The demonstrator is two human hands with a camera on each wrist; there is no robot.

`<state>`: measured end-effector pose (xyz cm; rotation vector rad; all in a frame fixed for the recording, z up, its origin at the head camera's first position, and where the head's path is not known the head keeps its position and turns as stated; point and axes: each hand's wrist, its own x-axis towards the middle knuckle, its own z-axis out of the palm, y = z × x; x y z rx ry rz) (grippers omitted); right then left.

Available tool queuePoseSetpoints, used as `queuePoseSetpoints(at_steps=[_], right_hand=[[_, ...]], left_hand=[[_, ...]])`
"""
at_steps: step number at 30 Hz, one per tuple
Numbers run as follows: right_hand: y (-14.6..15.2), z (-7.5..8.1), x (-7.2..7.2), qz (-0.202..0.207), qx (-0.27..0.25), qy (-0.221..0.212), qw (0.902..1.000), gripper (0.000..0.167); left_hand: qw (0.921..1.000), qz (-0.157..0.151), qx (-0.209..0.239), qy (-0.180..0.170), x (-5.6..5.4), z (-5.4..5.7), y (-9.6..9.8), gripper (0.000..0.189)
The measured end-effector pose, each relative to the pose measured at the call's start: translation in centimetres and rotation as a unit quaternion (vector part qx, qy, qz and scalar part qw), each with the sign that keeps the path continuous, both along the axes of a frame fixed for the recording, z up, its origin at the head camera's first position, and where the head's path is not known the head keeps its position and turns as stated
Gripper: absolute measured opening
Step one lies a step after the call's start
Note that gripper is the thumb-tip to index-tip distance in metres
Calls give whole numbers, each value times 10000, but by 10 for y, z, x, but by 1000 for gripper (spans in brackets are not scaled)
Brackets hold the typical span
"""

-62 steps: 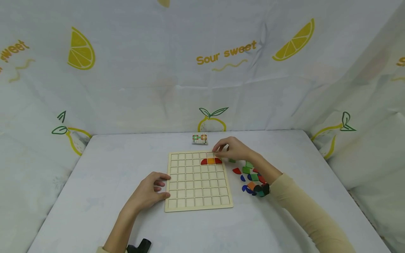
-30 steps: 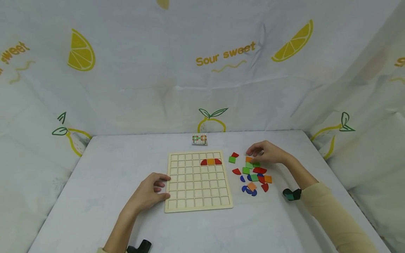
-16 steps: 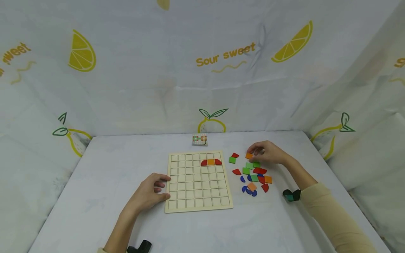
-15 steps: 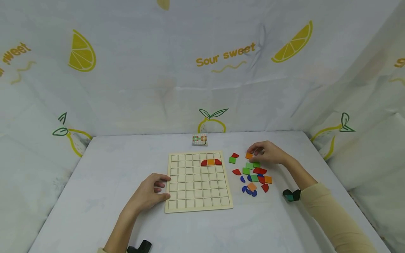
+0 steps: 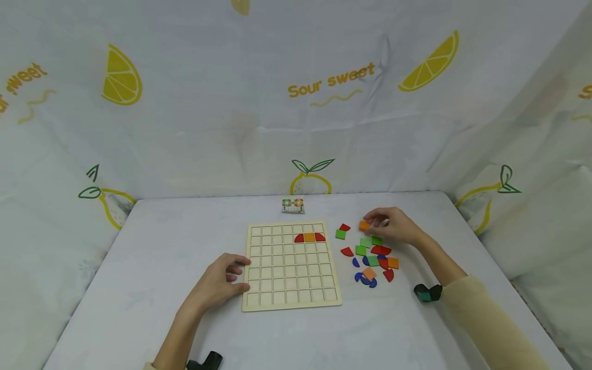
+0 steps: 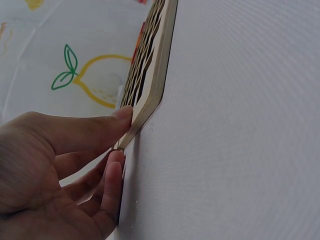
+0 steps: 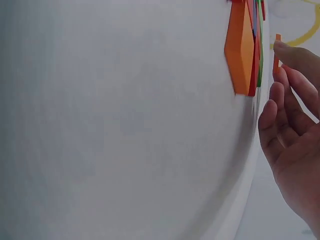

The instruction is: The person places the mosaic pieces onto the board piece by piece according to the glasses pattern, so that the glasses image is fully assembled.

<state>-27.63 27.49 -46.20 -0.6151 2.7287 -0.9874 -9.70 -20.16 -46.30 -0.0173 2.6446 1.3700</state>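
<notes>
Between thumb and fingertips, my right hand [image 5: 398, 226] pinches an orange square tile [image 5: 364, 225] at the far end of the loose tiles. The tile shows edge-on in the right wrist view. My left hand [image 5: 215, 282] rests thumb and fingertips against the left edge of a pale wooden grid board [image 5: 289, 307]. In the left wrist view its thumb [image 6: 90, 132] touches the board's rim, with relaxed fingers beside it. Near the board's top right, a red quarter-round tile [image 5: 299, 238], an orange square [image 5: 309, 237] and another red quarter-round [image 5: 319, 237] sit in adjoining cells.
Right of the board lie scattered tiles: green squares [image 5: 361, 250], red quarter-rounds [image 5: 389, 275], blue rounded pieces [image 5: 365, 279] and orange squares [image 5: 393, 263], some overlapping. A small pattern card [image 5: 293, 204] lies behind the board. A printed white cloth [image 5: 208, 128] hangs behind the table.
My right hand has gone from the board's top right to the loose tiles and taken an orange square, sliding it slightly away from the green ones. The left hand stays at the board.
</notes>
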Motion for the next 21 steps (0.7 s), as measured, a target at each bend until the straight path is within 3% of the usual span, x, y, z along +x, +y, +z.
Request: queuePoseSetpoints(at_steps=[21], right_hand=[[-74, 20, 36, 516, -683, 69, 9963, 31]], left_hand=[[10000, 27, 4, 25, 0, -1, 0, 52]])
